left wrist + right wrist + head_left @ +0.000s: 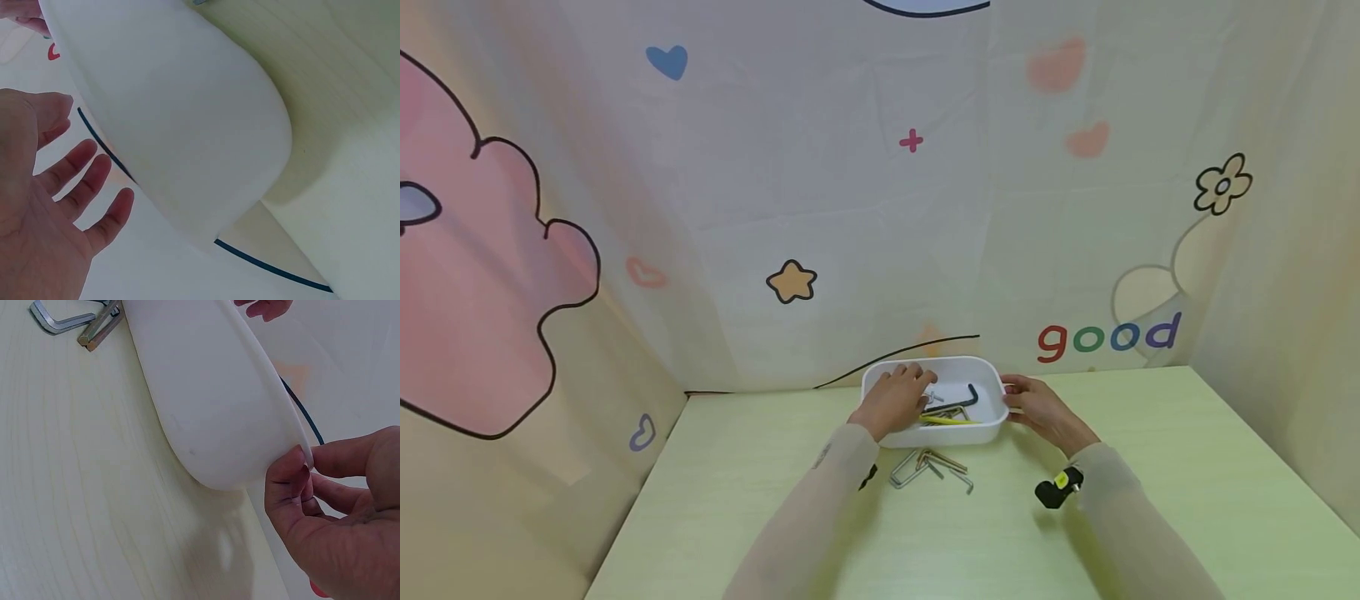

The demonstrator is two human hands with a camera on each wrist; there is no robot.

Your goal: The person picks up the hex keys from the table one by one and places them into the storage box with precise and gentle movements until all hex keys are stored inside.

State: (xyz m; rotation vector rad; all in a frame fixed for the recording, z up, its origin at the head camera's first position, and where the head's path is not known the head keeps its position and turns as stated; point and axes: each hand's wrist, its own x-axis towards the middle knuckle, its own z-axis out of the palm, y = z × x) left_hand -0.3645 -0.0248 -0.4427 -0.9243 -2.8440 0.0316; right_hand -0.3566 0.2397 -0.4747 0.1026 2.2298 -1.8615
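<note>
A white plastic box (940, 435) stands at the back of the table. My left hand (895, 400) is above its left part, fingers loosely bent and spread; in the left wrist view nothing shows between them. At the box's right end, my right hand (331, 506) pinches the rim between thumb and fingers. Inside the box are a black hex key (974, 395), a thin yellow piece (947, 421) and several smaller metal pieces, partly covered by the left hand. On the table in front lie several loose hex keys (945, 461), silver and brass-coloured.
The pale wood-grain table (737, 508) ends at a printed cloth backdrop (850, 208) right behind the box. Cloth also hangs along the left and right sides. A small black device with a yellow mark (1058, 487) sits at the right wrist.
</note>
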